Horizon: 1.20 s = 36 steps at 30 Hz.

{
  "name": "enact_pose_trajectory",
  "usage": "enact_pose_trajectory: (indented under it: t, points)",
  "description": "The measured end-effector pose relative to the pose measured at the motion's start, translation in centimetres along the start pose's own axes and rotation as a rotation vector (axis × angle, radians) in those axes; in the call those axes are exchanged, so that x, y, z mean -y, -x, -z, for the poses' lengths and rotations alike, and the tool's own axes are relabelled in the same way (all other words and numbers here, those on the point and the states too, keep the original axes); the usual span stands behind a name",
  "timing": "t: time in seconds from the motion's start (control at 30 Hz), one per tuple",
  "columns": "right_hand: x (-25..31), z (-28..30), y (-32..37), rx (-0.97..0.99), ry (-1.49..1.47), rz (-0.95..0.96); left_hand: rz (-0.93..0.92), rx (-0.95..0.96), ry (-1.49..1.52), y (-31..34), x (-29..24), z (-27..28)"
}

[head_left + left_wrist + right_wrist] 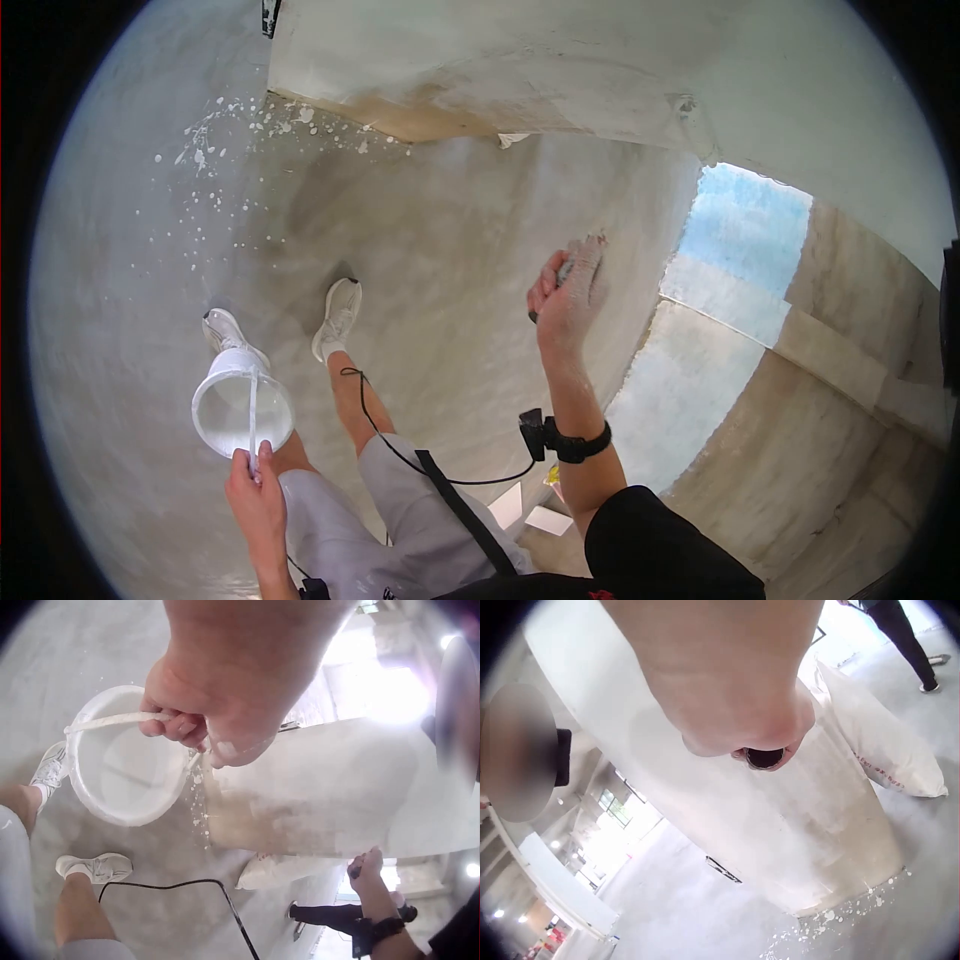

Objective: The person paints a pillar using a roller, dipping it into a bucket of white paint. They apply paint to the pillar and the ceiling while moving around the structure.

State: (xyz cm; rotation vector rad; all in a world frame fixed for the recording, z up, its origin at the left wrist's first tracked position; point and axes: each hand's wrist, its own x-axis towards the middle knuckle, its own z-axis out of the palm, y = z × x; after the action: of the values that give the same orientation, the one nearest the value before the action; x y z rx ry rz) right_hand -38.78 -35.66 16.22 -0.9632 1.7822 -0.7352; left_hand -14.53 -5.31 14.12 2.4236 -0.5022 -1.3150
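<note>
My left hand (258,505) holds a white bucket (222,410) by its strap-like handle (253,410), low in front of my legs. In the left wrist view the fingers curl round that handle, and the bucket's open mouth shows a pale inside. Out to the right, my right hand (568,295) grips a tool by its dark, round-ended handle (766,758). The hand hides the rest of that tool, so I cannot tell its kind. Whitish smears cover the back of this hand. Behind it in the right wrist view is a large pale plastered wall (780,832).
White splatters (200,150) dot the grey floor by the wall's base. A full white sack (881,727) leans by the wall. Another person (330,915) in dark clothes stands farther off. A black cable (440,480) loops from my right wrist past my leg.
</note>
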Motion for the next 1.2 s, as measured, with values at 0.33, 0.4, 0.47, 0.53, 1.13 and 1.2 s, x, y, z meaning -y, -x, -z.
enact_pose_trajectory:
  t: [0.33,0.4,0.47,0.53,1.13,1.2]
  points:
    - [-14.9,-8.7,-7.5,-0.045,0.291,0.242,0.002,0.057,-0.036,-0.3,0.8,-0.2]
    - [-14.9,-10.2,-8.8,0.025,0.355,0.153,0.01,0.063,-0.023,-0.3,1.0,-0.2]
    - [-15.1,-11.2,-9.0,0.098,0.425,0.072,0.011,0.075,-0.011,-0.3,0.9,-0.4]
    - [-15.0,-12.4,-8.6,-0.02,0.467,0.214,0.01,0.07,-0.003,-0.2,1.3,-0.7]
    - [-9.6,-15.1,-3.6,-0.25,0.494,0.729,0.011,0.004,0.023,-1.1,2.2,-0.4]
    - [-10.6,-17.4,-2.9,-0.202,0.384,0.591,0.023,0.015,0.014,-1.5,2.4,-0.1]
